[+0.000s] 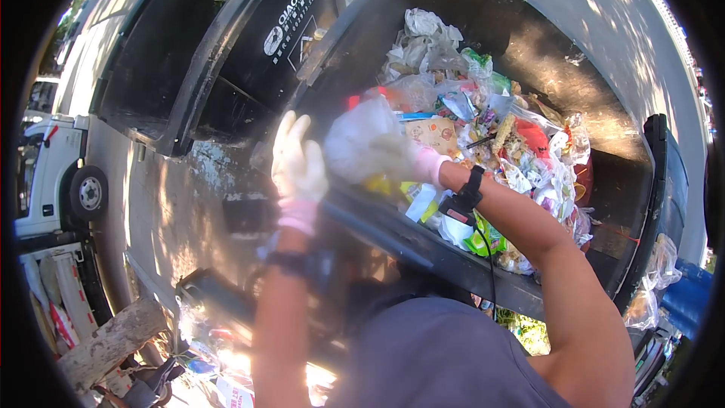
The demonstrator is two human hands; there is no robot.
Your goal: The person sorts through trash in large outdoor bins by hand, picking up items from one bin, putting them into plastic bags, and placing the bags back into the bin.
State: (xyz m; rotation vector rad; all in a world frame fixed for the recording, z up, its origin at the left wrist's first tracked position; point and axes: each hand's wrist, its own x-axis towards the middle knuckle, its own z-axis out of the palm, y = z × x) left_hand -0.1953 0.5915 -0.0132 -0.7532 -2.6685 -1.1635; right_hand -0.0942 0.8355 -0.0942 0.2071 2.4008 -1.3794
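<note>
My left hand [300,160], in a white glove with a pink cuff, is raised at the near left rim of a large dark trash bin [445,253]. Its fingers are stretched out and nothing shows in them. My right hand [391,157], gloved alike and smeared by motion, reaches over the bin. It grips a whitish translucent plastic bag [361,136], which hangs blurred above the trash. Below it lies mixed garbage [502,143]: crumpled bags, wrappers, paper and food scraps. A corn cob [504,133] rests among them. What the bag contains cannot be made out.
Another dark bin [260,38] stands close by on the left, with its interior partly showing. A white truck [57,174] is parked at the far left. A log [113,344] and loose litter [219,355] lie at the lower left. A blue object [687,298] is at the right.
</note>
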